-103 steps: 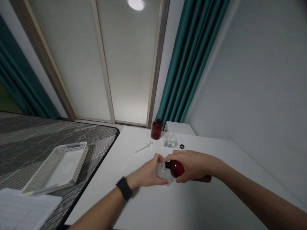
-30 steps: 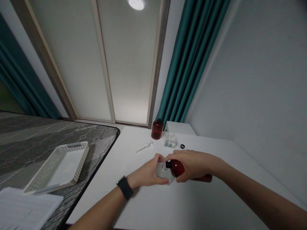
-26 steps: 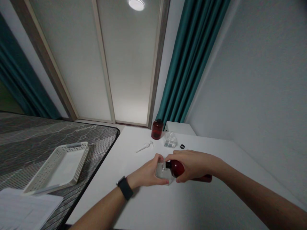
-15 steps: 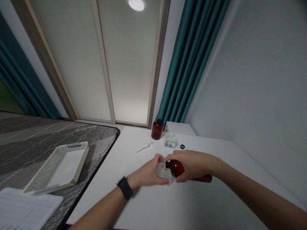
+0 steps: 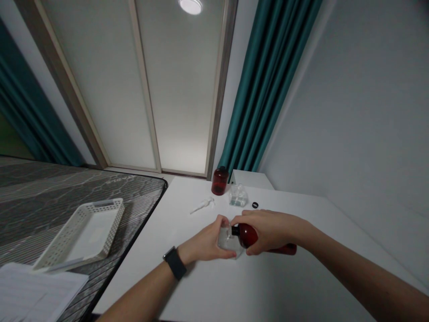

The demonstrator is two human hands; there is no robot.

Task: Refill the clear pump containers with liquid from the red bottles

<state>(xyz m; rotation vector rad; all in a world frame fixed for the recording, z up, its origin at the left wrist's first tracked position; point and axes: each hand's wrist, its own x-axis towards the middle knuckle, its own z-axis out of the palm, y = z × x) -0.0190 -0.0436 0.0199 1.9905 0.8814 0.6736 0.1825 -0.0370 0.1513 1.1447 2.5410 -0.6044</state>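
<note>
My left hand [image 5: 217,239] is closed around a clear bottle [image 5: 227,240] on the white table, thumb on the near side and fingers on the far side. My right hand [image 5: 264,230] grips a dark red bottle [image 5: 247,235], tipped nearly level. Its black neck [image 5: 235,230] points left and lies at the clear bottle's mouth. Whether liquid flows between them I cannot make out. Beyond the hands lie a clear pump head [image 5: 203,205] with its tube and a small black ring [image 5: 255,205]. A second clear bottle [image 5: 238,196] stands near them.
Another dark red bottle [image 5: 220,181] with a black top stands at the table's far edge, beside a white box [image 5: 252,180]. To the left, a white perforated basket [image 5: 114,230] and paper sheets [image 5: 40,290] rest on a grey patterned surface [image 5: 140,183]. A wall rises at the right.
</note>
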